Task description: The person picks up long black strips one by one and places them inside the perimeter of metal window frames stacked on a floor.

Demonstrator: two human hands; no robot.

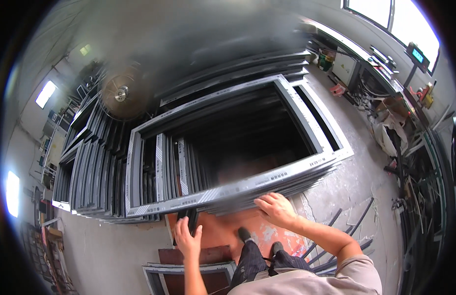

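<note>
A large rectangular grey metal window frame [247,181] lies on top of a stack of similar frames in front of me. Printed film covers its faces. My left hand [188,239] is below the frame's near left edge, fingers apart, beside a short dark bar [192,220]. I cannot make out whether it touches the bar. My right hand [277,210] is at the near side of the stack, its fingers bent and close together. Whatever may be in those fingers is hidden. Blur softens the stack's near edges beside it.
Upright frames [98,177] stand packed at the left, near a round fan [121,93]. A smaller frame [152,280] lies by my left forearm. Dark strips [360,219] lie on the floor at the right. A cluttered workbench [380,73] runs along the right wall.
</note>
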